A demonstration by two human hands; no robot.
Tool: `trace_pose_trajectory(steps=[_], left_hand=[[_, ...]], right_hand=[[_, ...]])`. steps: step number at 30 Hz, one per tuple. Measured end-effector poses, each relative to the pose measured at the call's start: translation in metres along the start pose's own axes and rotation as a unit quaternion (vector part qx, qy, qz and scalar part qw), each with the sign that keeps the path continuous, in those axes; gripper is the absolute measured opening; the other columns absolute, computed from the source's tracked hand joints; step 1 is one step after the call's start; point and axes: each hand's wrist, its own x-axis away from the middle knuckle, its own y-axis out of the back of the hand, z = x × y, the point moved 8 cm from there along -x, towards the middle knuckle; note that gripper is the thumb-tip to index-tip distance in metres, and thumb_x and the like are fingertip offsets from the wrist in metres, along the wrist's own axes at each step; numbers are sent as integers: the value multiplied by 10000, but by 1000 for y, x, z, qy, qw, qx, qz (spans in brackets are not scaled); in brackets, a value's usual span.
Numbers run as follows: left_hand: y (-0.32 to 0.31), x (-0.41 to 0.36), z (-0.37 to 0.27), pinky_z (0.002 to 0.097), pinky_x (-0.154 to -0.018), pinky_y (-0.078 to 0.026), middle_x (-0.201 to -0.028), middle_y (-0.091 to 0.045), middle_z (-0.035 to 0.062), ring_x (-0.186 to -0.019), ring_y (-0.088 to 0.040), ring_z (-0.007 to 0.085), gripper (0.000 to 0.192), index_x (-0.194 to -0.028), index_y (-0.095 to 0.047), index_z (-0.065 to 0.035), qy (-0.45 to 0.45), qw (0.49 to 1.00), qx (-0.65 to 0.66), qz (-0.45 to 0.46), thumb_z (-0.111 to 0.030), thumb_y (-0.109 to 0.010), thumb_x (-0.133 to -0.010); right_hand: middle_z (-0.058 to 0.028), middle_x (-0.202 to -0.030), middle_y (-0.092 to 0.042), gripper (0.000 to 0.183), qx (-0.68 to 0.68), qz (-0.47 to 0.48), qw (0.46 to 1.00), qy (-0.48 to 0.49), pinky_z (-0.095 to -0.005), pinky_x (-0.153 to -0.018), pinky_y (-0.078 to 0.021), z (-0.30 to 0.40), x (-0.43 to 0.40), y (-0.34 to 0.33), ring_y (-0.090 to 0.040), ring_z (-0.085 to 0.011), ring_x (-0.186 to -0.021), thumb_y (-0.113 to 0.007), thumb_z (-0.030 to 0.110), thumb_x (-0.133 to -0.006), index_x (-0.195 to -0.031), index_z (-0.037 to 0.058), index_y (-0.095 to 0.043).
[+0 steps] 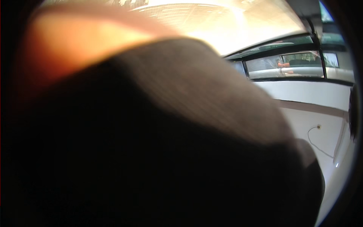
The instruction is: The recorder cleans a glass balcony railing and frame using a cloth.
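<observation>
A large blurred shape fills most of the head view, very close to the lens. Its dark brown surface (204,93) has fine lines, and the lower part fades to black. Along the upper left, a blurred orange band (85,37) glows against the light; it looks like skin, perhaps part of a hand. Which hand this may be, and whether anything is held, I cannot tell. No other hand can be made out, and whatever lies before me is hidden behind the shape.
Black-framed windows (283,66) run along the right above a white wall (309,92). From a wall outlet (319,127), a thin cable (312,142) curves down. A pale, overexposed ceiling (212,21) spans the top.
</observation>
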Motion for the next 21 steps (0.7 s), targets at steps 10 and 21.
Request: trace_pose_trajectory(steps=[10, 21], left_hand=[[38, -51, -74, 469, -1045, -556, -1355, -666, 191, -1199, -674, 326, 517, -1418, -564, 26, -45, 998, -32, -3, -323, -494, -1043], [87, -57, -201, 478, -1065, -543, -1381, -654, 200, -1224, -662, 334, 519, -1437, -545, 44, -173, 982, 45, 54, -280, -503, -1035]], right_hand=[[-125, -1144, -796, 300, 12, -31, 994, -100, -451, -870, -615, -54, 48, 14, -761, -284, -1032, -748, 245, -867, -1115, 109, -848], [-104, -1126, -802, 275, 229, -44, 960, -153, -431, -862, -621, -68, 47, 80, -767, -266, -1005, -747, 243, -873, -1093, 119, -857]])
